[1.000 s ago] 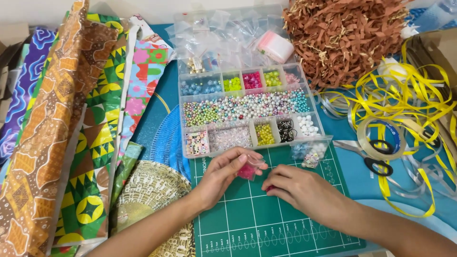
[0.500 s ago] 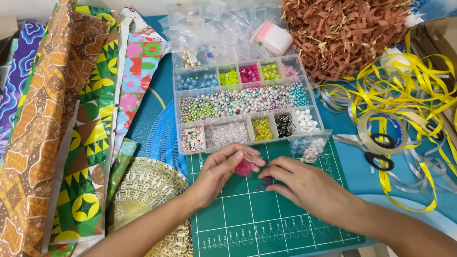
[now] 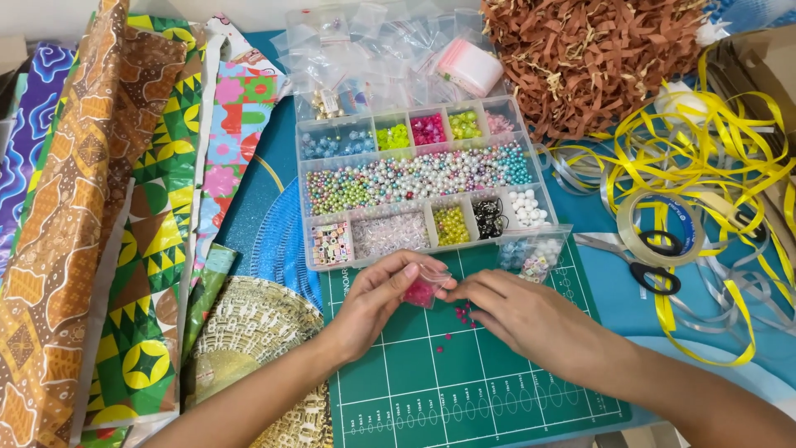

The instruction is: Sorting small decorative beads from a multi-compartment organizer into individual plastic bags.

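Note:
My left hand [image 3: 377,300] holds a small clear zip bag of pink beads [image 3: 424,289] over the green cutting mat [image 3: 464,390]. My right hand [image 3: 518,319] has its fingertips at the bag's mouth, fingers pinched together; whether a bead is between them I cannot tell. A few loose pink beads [image 3: 461,315] lie on the mat just below the bag. Right behind the hands stands a clear compartment box [image 3: 423,187] filled with coloured beads.
Another small bag of mixed beads [image 3: 531,253] leans at the box's right corner. Empty zip bags [image 3: 390,50] lie behind it. Patterned wrapping papers [image 3: 124,207] lie left. Brown shredded paper [image 3: 597,58], yellow ribbon [image 3: 705,158], a tape roll [image 3: 663,236] and scissors [image 3: 643,270] lie right.
Several pink beads now lie scattered on the mat under the bag. My right hand has shifted slightly up to the bag's mouth. The view has drifted a little.

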